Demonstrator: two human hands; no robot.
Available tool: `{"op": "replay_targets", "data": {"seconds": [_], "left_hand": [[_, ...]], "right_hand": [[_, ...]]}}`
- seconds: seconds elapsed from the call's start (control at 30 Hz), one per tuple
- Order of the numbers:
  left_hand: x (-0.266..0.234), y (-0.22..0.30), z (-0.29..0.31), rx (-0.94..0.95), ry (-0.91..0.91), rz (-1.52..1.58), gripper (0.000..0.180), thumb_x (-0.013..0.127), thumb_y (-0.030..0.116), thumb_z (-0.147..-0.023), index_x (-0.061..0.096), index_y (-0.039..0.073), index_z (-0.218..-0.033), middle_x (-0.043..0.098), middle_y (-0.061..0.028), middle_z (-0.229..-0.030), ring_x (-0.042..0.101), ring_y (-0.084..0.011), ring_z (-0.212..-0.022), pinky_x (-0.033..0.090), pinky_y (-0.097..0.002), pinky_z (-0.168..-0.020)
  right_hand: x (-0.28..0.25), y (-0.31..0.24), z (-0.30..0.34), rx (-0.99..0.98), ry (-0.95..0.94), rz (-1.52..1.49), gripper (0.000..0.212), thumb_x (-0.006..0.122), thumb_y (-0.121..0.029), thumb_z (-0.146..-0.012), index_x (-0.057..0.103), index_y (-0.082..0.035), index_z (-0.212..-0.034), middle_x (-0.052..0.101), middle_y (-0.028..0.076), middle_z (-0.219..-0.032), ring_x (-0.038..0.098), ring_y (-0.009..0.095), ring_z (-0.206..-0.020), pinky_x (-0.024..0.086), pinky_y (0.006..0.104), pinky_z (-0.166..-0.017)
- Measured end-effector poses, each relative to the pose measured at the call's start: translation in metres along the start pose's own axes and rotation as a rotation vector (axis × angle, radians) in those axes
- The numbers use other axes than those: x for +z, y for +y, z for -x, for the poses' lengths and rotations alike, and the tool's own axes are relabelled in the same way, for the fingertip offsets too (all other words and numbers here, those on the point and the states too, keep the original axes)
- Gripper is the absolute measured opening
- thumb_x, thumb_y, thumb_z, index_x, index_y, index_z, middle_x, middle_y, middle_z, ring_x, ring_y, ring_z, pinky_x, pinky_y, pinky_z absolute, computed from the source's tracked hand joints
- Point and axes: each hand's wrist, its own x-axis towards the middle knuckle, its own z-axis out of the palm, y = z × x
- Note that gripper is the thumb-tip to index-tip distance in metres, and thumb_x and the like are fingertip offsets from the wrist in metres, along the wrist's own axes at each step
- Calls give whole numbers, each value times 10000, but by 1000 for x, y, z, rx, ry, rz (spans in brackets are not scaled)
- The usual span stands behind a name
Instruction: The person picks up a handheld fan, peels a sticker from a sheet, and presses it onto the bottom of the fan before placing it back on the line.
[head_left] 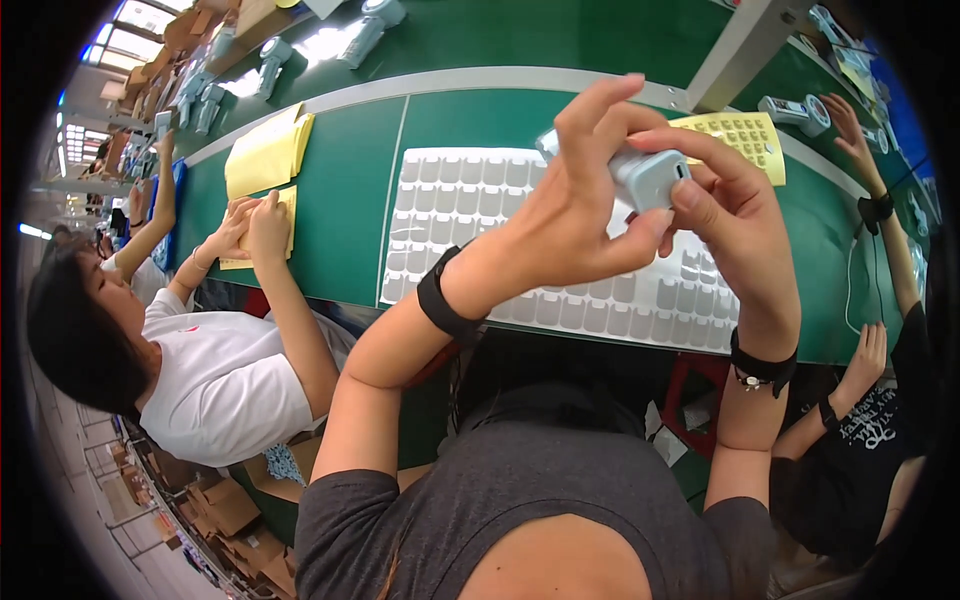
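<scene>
A pale-blue handheld device point(652, 183) with a dark slot in its end is raised above the table between my hands. My left hand point(575, 200) is around its body, forefinger lifted and thumb below the slotted end; the fingers hide much of the device. With thumb and forefinger, my right hand point(735, 205) grips the slotted end. Beneath both hands lies a white sheet point(460, 230) with rows of grey rounded stickers, some spots at its right bare. A yellow sheet point(740, 140) with rows of small pieces lies past my right hand.
To the left, a person point(230, 370) in a white shirt handles yellow sheets point(265, 155). Another person's hand point(865, 360) rests at the right table edge, near a cable. Similar pale devices point(360, 40) lie on the far green surface. A metal post point(735, 60) rises beyond the table.
</scene>
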Motion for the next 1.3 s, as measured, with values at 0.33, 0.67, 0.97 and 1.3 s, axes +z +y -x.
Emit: {"op": "replay_targets", "data": {"seconds": [0.33, 0.67, 0.97, 1.3], "left_hand": [[-172, -136, -63, -569, 138, -1440, 625, 640, 475, -810, 518, -1, -1196, 512, -180, -1277, 476, -357, -1172, 308, -526, -995], [-260, -181, -35, -1159, 322, -1372, 544, 716, 401, -749, 580, 88, -1174, 590, -126, -1201, 525, -314, -1154, 391, -514, -957], [-224, -154, -63, -198, 486, -1124, 421, 678, 277, -841, 527, 24, -1141, 626, -168, -1049, 617, -283, -930, 474, -375, -806], [-82, -41, -50, -109, 449, -426, 354, 609, 122, -910, 437, -15, -1188, 584, -123, -1040, 571, -131, -877, 461, -234, -763]], "right_hand": [[-65, 66, -122, -316, 97, 888, 324, 530, -2, -859, 627, -99, -1153, 694, 116, -847, 684, 192, -846, 529, 282, -718], [-91, 116, -133, -148, 234, 1458, 286, 518, -8, -833, 658, -114, -1059, 650, 177, -854, 633, 343, -810, 507, 411, -714], [-50, 72, -17, -372, 250, 1090, 165, 582, -3, -833, 666, -59, -964, 652, 120, -954, 639, 295, -861, 506, 338, -748], [7, 102, 94, -228, 371, 1190, 199, 632, 31, -758, 680, -48, -934, 630, 111, -1093, 592, 297, -973, 471, 354, -829]]}}
